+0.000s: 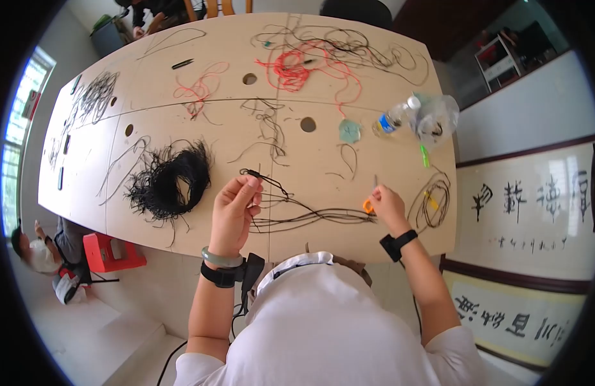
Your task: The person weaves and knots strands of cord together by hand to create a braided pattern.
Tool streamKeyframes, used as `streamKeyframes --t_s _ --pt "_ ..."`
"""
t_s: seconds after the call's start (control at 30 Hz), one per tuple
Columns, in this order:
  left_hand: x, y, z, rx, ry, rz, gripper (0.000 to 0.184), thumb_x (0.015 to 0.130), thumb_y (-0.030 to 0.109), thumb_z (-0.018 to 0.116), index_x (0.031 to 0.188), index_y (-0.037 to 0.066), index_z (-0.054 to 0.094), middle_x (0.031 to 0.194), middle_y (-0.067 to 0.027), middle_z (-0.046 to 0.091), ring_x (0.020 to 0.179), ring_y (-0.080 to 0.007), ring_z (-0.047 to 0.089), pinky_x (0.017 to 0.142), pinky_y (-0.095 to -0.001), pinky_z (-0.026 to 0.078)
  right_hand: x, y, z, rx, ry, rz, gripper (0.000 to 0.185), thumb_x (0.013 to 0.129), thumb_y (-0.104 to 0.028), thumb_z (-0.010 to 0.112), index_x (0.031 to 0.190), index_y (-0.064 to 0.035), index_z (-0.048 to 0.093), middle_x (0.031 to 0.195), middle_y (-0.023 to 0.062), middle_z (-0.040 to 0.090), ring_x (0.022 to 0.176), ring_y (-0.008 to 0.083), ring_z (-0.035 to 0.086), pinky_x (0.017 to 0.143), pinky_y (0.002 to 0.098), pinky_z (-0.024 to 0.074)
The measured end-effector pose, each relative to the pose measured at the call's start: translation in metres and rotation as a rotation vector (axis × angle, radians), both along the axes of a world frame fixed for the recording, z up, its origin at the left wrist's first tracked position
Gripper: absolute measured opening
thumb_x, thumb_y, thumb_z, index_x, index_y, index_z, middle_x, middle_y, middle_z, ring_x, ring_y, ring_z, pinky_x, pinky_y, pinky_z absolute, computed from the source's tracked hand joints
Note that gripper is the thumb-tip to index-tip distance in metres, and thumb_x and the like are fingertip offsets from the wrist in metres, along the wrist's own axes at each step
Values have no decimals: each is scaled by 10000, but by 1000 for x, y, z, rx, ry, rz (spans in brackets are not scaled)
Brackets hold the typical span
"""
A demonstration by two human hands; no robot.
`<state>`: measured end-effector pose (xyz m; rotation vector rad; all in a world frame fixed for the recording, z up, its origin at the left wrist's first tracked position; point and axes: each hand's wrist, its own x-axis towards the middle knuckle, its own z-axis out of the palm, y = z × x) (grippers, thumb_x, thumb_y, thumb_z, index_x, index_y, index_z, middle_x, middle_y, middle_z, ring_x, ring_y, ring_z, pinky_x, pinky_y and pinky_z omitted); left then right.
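Pinched between the thumb and fingers of my left hand (235, 209) is a black cord (272, 182), its knotted or looped end showing just above the fingertips. My right hand (390, 209) is closed around small scissors with orange handles (368, 206); their metal tip points away from me. Long dark cords (317, 217) lie on the table between the two hands. To the left of my left hand sits a thick bundle of black cords (143, 186). A coil of dark cord (447, 202) with a yellow piece lies right of my right hand.
Red cords (291, 71) and tangled dark cords (375, 55) spread over the table's far side (227, 48). A plastic bottle (397, 117), a clear bag (442, 116) and a green-handled tool (425, 156) are at the right. Other people sit at the far edge and the left.
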<state>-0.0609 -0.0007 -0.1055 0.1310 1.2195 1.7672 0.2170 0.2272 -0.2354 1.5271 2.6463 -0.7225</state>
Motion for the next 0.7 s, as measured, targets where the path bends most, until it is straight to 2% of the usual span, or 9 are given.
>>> streamKeyframes --t_s 0.13,0.37,0.43,0.47,0.5,0.57,0.6,0.67,0.7 --pt "-12 6 -2 21 1 19 67 922 124 555 953 72 584 847 18 594 728 -47 524 589 -173 412 10 5 -33 12 -210 -61 283 763 -227 711 905 -51 541 846 119 641 791 287 636 666 384 504" --pt "-29 19 -3 26 54 38 92 909 116 584 973 56 613 848 19 612 728 -40 545 607 -176 441 19 30 -44 118 -261 -65 240 746 -149 702 912 -35 572 819 131 658 763 278 648 661 380 512" --pt "-32 22 0 -13 84 50 103 901 123 601 971 49 620 837 17 614 723 -39 551 616 -173 448 16 39 -26 -100 -296 -179 254 731 -131 693 935 -22 587 798 132 669 723 271 652 643 363 516" --pt "-33 22 1 -26 101 31 112 899 128 605 973 45 618 836 16 614 726 -40 553 623 -172 451 25 52 -43 -223 -266 -227 239 723 -99 690 932 -31 595 762 96 675 667 211 650 595 314 508" --pt "-34 22 1 -40 117 11 120 898 132 608 976 41 617 836 16 615 728 -41 556 630 -172 455 20 52 -37 -218 -266 -221 239 723 -99 690 932 -31 595 762 96 675 667 211 650 595 314 508" --pt "-37 24 -2 -14 88 13 128 895 136 611 980 40 618 841 14 617 731 -44 559 639 -176 461 4 37 -4 -734 320 -197 257 738 -82 697 975 -56 602 760 47 669 652 137 627 561 245 484" --pt "-38 25 -3 7 58 5 136 893 139 615 985 38 618 846 13 619 733 -48 562 647 -179 467 -12 21 26 -735 316 -198 257 738 -82 697 975 -56 602 760 47 669 652 137 627 561 245 484" --pt "-38 27 -5 2 45 -22 134 894 139 613 985 41 619 858 6 624 743 -56 571 658 -187 475 -57 -16 100 -1044 355 17 313 760 -70 697 1053 -68 586 778 25 661 658 86 595 552 185 456" --pt "-38 29 -5 0 36 -48 131 894 138 611 985 44 620 870 -1 630 754 -65 580 669 -195 483 -68 -26 117 -1070 310 178 429 768 -114 715 1159 -66 547 818 53 672 640 102 604 561 197 471"
